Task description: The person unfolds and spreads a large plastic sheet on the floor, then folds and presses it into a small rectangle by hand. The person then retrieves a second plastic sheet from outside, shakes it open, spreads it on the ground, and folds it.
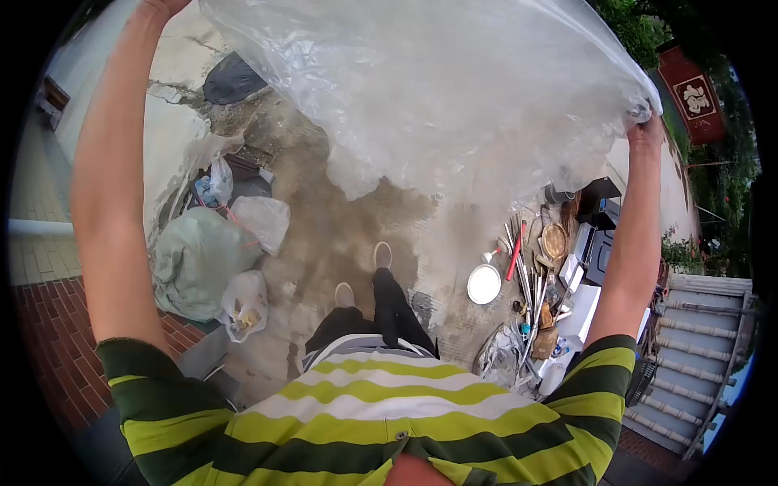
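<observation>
Two arms [121, 186] were up & wide apart in the head view, w/ a clear plastic sheet [454, 97] btwn them. Sheet filled the top centre, above the ground [324, 243], creased & cloudy, its lower edge uneven. R hand [644, 131] was at the sheet's R edge, its grip closed on a bunched bit; fingers mostly hidden by plastic. L hand [166, 5] was cut off at top of frame, nr the sheet's L end; couldn't tell how far its grip was closed or if it had hold of anything.

Below: striped shirt [389, 397] in yellow-green, dk green & white, dk trousers [393, 312], pale shoes [382, 255].

L side: big green sack [198, 263], w/ a white bag [261, 220] agst its upper R & a small bag [245, 306] lower R. Black bag [232, 78] lay farther up, brick paving [65, 348] far L.

R side: white disc [484, 284] nr a red stick [515, 253], then a round basket [554, 240], w/ silvery foil [500, 356] lower down. Past the R arm: pale railing [697, 348], & higher up a red sign [694, 97] w/ a pale character.
</observation>
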Demonstrator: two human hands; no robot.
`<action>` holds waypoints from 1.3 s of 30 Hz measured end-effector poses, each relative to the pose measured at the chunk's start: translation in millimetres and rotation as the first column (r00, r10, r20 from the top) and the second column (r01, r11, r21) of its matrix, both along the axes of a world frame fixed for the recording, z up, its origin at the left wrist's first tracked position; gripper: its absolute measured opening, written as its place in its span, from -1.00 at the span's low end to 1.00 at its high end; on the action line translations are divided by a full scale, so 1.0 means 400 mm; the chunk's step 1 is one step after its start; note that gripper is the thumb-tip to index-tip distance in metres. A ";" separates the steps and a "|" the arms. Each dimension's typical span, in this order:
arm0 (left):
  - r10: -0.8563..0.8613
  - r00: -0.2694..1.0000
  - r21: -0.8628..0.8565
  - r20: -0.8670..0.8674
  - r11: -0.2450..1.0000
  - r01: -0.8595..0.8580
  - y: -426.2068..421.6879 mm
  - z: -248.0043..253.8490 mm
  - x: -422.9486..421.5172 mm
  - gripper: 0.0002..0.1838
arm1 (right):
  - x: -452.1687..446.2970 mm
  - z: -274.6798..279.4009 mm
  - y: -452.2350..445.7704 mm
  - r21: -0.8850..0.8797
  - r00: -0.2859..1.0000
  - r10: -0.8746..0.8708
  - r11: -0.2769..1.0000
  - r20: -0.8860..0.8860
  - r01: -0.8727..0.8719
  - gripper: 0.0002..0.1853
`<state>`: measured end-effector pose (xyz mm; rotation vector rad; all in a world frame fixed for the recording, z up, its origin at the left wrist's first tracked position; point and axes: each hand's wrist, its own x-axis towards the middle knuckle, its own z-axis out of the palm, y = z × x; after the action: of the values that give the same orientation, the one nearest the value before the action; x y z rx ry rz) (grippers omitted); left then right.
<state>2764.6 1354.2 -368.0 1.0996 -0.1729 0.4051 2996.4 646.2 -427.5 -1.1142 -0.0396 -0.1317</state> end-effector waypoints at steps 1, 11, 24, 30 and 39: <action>0.034 0.997 -0.062 0.066 0.998 -0.030 0.017 0.028 -0.069 -0.67 | -0.065 0.121 -0.005 -0.093 0.991 0.037 0.995 0.132 -0.025 -0.65; 0.050 0.908 -0.364 -0.416 0.906 -0.217 0.259 -0.141 -0.286 -0.65 | -0.333 0.056 0.015 -0.325 0.985 -0.076 0.945 -0.154 0.022 -0.63; 0.208 0.824 -0.411 -0.527 0.786 -0.461 -0.305 -0.057 -0.899 -0.51 | -0.607 0.153 -0.169 -0.065 0.996 0.053 0.996 -0.077 -0.058 -0.65; 0.441 0.897 -0.341 0.034 0.849 -0.404 -0.240 0.042 -1.227 -0.11 | -0.729 0.372 -0.423 0.062 0.954 0.227 0.968 0.198 -0.244 -0.65; 0.355 0.934 -0.144 0.034 0.927 -0.347 -0.753 -0.300 -1.344 -0.39 | -1.179 0.146 -0.404 -0.144 0.930 0.181 0.961 -0.319 -0.236 -0.76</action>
<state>2227.1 1053.1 -487.9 0.9841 0.0020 0.7614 2524.6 484.8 -369.0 -1.2935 0.1066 0.2408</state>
